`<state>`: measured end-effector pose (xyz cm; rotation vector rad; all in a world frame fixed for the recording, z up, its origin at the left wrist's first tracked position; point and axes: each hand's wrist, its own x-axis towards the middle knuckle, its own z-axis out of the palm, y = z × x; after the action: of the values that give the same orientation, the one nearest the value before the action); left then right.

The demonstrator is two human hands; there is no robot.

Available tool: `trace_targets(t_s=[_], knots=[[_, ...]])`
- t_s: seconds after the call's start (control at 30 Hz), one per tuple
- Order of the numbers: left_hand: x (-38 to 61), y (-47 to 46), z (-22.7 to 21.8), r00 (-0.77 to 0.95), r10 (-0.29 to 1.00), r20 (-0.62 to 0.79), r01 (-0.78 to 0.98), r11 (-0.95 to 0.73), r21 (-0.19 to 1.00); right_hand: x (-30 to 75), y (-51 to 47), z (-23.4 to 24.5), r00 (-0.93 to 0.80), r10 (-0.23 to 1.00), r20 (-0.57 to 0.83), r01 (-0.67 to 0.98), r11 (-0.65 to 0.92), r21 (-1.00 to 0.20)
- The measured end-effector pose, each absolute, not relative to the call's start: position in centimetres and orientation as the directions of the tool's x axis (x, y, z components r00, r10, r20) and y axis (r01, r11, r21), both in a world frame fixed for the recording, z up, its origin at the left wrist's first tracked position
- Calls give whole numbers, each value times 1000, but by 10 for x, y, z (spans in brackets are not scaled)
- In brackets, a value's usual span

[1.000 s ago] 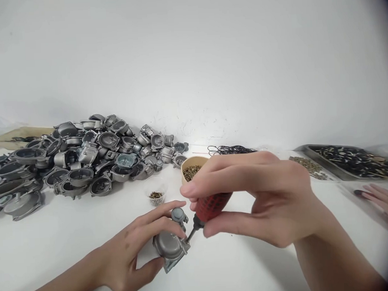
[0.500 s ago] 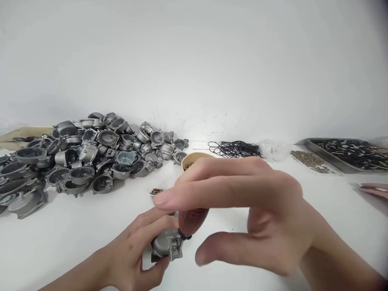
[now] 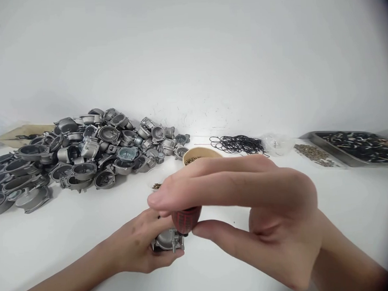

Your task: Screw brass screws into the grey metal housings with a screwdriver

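My left hand (image 3: 140, 242) is closed around a small grey metal carburetor part (image 3: 168, 241), holding it low over the white table. Its rounded cover and a thin post at the front show; my fingers hide the rest. Above it, my right hand (image 3: 248, 207) grips the red and black handle of a screwdriver (image 3: 186, 219) between thumb and fingers. The handle slants down to the part's right side. Its blade and tip are hidden from me.
A large heap of grey carburetor parts (image 3: 85, 154) fills the left back. Behind my right hand stands a yellowish bowl (image 3: 202, 152) of brass pieces. Black rubber rings (image 3: 239, 144), a clear plastic bag (image 3: 277, 144), small brass pieces (image 3: 315, 154) and a metal tray (image 3: 340, 156) lie toward the right.
My right thumb has closed in against the screwdriver handle, which stood apart from it before. My left hand's grip has shifted slightly. Another person's hand at the right edge has left view.
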<state>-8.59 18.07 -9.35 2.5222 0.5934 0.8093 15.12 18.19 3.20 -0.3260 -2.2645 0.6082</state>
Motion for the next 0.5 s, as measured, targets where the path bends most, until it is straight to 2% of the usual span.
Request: trace_targets(t_s=[0.1,0.2,0.33,0.5], knots=[[-80,182,-88,770,503,392,250,-803,540,148,184,31,-617,433,658,25,846,-533],[-73,184,-83,754,514,410,214,-782,586,146,186,33,-550,455,700,-7,836,-549],[-72,183,-86,707,528,470,217,-795,566,147,185,36,-651,432,624,-13,816,-578],[-74,184,-90,767,523,372,238,-770,592,147,185,35,-645,414,643,-14,834,-551]])
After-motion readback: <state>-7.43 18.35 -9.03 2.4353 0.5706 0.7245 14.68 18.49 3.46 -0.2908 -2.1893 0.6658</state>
